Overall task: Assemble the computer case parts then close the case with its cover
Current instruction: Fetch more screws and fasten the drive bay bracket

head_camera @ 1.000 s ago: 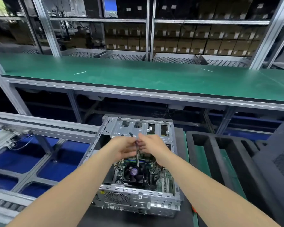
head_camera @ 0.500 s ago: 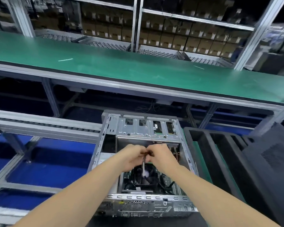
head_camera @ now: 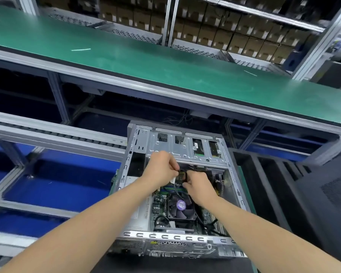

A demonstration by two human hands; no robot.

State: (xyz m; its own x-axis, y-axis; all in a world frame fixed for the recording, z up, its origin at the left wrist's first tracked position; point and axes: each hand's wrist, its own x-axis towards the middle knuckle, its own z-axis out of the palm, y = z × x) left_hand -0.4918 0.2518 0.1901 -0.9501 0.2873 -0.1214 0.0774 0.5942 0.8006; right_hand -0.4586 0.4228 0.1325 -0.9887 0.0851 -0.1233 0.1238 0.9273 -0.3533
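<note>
Head view: the open computer case (head_camera: 175, 236) lies on the dark worktop (head_camera: 165, 266) right in front of me. The dark panel (head_camera: 331, 194) standing well apart on my right is, I judge, its cover, not yet fitted. Inside the case, the metal drive cage (head_camera: 181, 148) sits at the far end and the fan (head_camera: 182, 205) nearer me. A second ago both my hands were raised over the cage with the cable. Now they have dropped into the case, just below the cage's edge and above the board. My left grip (head_camera: 161, 170) and right grip (head_camera: 199, 186) are curled tight, together pinching a small dark plug (head_camera: 182, 175) whose cable trails down towards the fan. I take that to mean the plug is about to be seated, so assembly goes on and closing must wait.
</note>
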